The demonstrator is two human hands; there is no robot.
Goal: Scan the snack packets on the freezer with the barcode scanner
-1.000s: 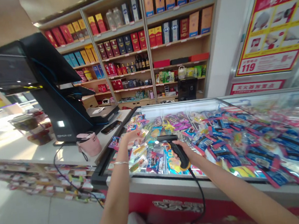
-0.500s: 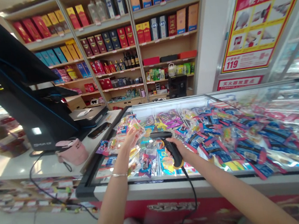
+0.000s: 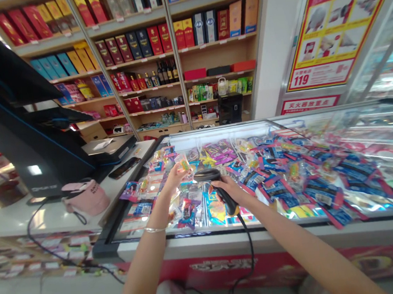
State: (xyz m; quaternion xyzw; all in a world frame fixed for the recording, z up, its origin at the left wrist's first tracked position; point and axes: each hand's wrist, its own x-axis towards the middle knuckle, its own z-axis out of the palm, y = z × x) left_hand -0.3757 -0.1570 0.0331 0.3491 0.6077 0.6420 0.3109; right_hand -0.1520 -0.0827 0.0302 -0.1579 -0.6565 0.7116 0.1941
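My left hand (image 3: 175, 176) is closed on a small clear snack packet (image 3: 184, 167) with a colourful piece inside. In my right hand (image 3: 229, 189) is a black and yellow barcode scanner (image 3: 227, 201), its fingers wrapped round the handle. The scanner's head is close beside the packet and faces left, toward it. A black cable (image 3: 251, 249) hangs from the handle over the front of the freezer. Below both hands, many blue and pink snack packets (image 3: 324, 192) and purple packets (image 3: 220, 151) lie spread over the glass top.
The chest freezer's front rim (image 3: 227, 241) runs across before me. On the left counter stand a black checkout terminal (image 3: 42, 149), a pink cup holder (image 3: 89, 195) and a phone (image 3: 124, 167). Shelves of boxed bottles (image 3: 136, 45) line the back wall; a red poster (image 3: 340, 24) hangs right.
The scanner's head has tilted and shifted slightly left, nearer the packet in my left hand. The packet has turned a little. The whole view has shifted slightly.
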